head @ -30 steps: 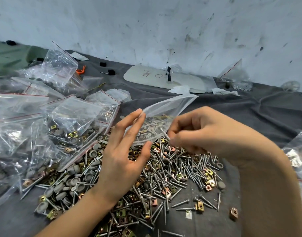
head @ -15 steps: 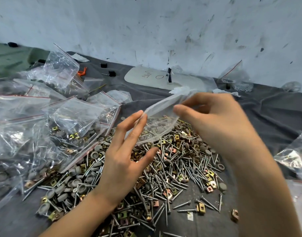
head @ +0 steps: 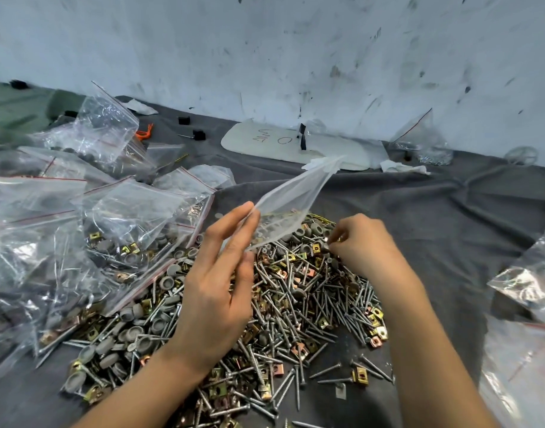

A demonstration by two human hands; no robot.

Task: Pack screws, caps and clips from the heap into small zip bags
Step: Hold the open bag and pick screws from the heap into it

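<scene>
A heap (head: 296, 307) of silver screws, grey caps and brass clips covers the grey cloth in front of me. My left hand (head: 218, 279) pinches the lower edge of a small clear zip bag (head: 291, 199) between thumb and fingers, and the bag slants up to the right above the heap. My right hand (head: 360, 245) is down on the far side of the heap, fingers curled around small parts near several grey caps (head: 311, 231). What exactly it grips is hidden by the fingers.
Filled zip bags (head: 79, 230) with red seal lines are piled at the left. More clear bags (head: 530, 304) lie at the right edge. A white flat panel (head: 265, 143) and small black pieces (head: 198, 134) lie by the scuffed wall.
My right hand has let go of the bag's top and dropped to the heap at the right. The bag stays in my left hand, now stretched higher.
</scene>
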